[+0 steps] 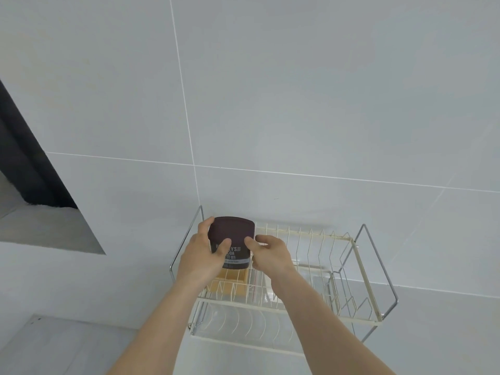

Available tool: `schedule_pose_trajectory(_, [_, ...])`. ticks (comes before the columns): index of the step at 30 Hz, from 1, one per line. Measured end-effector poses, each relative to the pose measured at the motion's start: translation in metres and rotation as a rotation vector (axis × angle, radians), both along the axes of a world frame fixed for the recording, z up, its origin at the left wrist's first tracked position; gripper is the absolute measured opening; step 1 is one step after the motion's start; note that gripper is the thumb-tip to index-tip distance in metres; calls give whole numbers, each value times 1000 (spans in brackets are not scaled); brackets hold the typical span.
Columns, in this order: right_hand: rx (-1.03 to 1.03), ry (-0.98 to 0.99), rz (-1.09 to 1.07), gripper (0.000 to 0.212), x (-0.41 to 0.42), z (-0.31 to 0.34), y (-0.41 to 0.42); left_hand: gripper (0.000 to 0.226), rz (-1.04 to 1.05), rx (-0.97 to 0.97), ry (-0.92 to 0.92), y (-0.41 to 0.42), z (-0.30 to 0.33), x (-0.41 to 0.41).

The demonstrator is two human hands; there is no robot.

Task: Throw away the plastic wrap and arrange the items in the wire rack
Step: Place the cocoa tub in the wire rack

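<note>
Presently both hands hold a dark cocoa tin [232,240] at the left end of the wire rack [359,269]: the left hand [201,251] wraps its left side, the right hand [270,253] pinches its right edge, each grip closed on it. It sits above a yellowish box [230,280]; in my judgement it should go down level, and be released only once steady.

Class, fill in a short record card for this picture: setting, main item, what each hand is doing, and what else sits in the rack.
setting: wire rack against a white tiled wall
main item: dark cocoa tub, upright, at the rack's left end
left hand: grip on the tub's left side
right hand: grip on the tub's right side
under the tub: yellow box
plastic wrap: not clearly visible
</note>
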State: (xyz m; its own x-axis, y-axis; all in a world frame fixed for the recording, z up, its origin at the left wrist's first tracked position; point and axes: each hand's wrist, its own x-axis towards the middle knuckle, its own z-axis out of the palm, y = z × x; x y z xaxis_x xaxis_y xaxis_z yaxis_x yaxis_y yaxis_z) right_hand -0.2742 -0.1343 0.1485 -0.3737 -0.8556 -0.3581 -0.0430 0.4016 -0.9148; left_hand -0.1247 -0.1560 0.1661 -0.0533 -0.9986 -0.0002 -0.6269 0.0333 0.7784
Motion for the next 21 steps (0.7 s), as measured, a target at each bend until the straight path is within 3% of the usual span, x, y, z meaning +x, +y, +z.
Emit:
schedule_pose_trajectory(7, [32, -9, -24, 40, 10, 2, 0, 49, -73, -47, 12, -5, -2, 5])
schedule_pose_trajectory(11, [25, -1, -41, 35, 19, 2, -2, 46, -45, -71, 57, -10, -6, 9])
schedule_pose_trajectory(15, [8, 5, -42, 16, 27, 2, -3, 46, -1, -87, 56, -12, -9, 9])
schedule_pose_trajectory(21, [1, 61, -32, 31, 35, 8, -3, 41, 32, -99, -8, -9, -7, 4])
